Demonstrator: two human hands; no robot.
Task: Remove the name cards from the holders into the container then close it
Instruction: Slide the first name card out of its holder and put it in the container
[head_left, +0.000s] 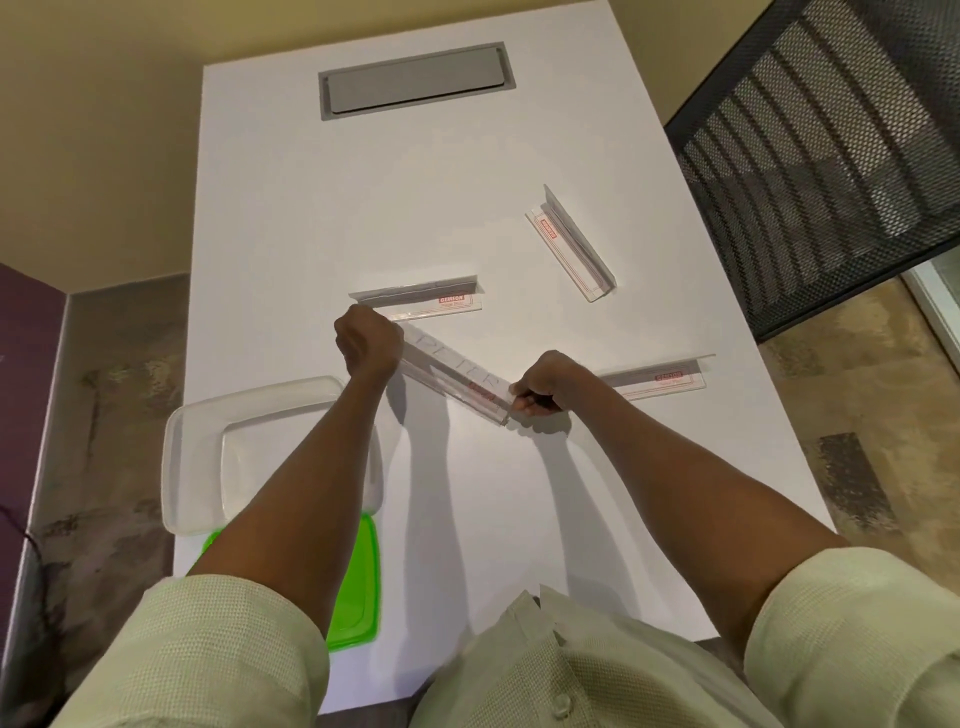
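A clear acrylic holder (457, 379) with a handwritten name card in it lies diagonally at the middle of the white table (467, 182). My left hand (368, 343) grips its upper left end. My right hand (540, 391) pinches its lower right end. Three more clear holders lie on the table: one just behind my left hand (426, 299), one tilted at the back right (571, 241), one beyond my right hand (660, 376). The clear container (208, 441) stands open at the left, partly under my left forearm. Its green lid (358, 587) lies in front of it.
A grey cable hatch (415, 80) is set into the far end of the table. A black mesh chair back (831, 156) stands at the right. The table's left edge runs close beside the container.
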